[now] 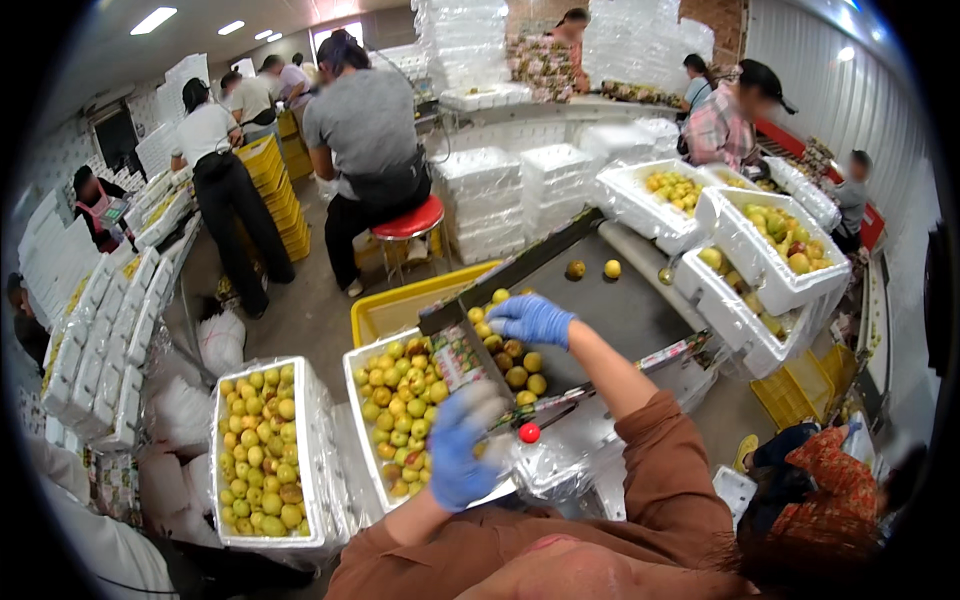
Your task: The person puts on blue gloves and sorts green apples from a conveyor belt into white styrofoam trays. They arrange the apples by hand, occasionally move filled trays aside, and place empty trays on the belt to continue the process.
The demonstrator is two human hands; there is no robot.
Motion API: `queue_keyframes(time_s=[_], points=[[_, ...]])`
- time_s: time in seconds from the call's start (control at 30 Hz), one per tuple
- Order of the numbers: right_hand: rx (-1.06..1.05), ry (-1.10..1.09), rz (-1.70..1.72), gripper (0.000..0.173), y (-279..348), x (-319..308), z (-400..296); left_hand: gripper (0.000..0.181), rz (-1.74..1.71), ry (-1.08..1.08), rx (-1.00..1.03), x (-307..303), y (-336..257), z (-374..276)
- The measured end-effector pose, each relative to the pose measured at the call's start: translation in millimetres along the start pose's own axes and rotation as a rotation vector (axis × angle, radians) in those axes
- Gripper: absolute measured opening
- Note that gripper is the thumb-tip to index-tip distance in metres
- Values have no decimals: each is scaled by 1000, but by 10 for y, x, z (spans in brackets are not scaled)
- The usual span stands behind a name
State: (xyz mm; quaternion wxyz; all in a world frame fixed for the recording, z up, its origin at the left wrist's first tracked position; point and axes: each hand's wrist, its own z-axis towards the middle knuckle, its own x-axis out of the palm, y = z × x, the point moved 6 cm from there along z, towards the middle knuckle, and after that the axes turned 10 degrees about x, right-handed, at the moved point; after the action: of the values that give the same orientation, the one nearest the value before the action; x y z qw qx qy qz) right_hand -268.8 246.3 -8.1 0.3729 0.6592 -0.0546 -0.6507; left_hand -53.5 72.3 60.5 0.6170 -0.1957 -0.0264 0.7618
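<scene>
My right hand (532, 320), in a blue glove with pale fingertips, reaches over a row of yellow-green and brown round fruits (516, 376), probably jujubes. They lie along the low end of a dark sorting tray (622, 300). Its fingertips are at the fruits, and the palm hides its grip. My left hand (461, 450), gloved alike, is blurred over the right side of a white foam box (358, 420) filled with the same fruit. A yellowish patch shows by its fingers; whether it holds a fruit is unclear. A red ball-shaped knob (529, 433) sits beside the tray's near edge.
Another full foam box (309, 450) stands at left. Beneath the tray's far side is a yellow crate (367, 315). Fruit-filled foam boxes (780, 277) are stacked at right. A person on a red stool (409, 217) sits ahead; several other people work around the room.
</scene>
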Motion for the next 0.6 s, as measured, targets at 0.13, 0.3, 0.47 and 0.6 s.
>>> queue_keyframes(time_s=[0.13, 0.3, 0.47, 0.6], points=[[97, -330, 423, 29, -312, -274, 104, 29, -163, 464, 97, 768, 48, -235], [233, -606, 443, 30, -765, -757, 0, 23, -27, 470, -39, 936, 160, -490], [384, -517, 305, 35, -1047, -724, 9, 23, 70, 447, -155, 663, 269, -618], [503, -259, -16, 53, -1095, -532, 189, 23, 134, 426, -255, 420, 326, -884]])
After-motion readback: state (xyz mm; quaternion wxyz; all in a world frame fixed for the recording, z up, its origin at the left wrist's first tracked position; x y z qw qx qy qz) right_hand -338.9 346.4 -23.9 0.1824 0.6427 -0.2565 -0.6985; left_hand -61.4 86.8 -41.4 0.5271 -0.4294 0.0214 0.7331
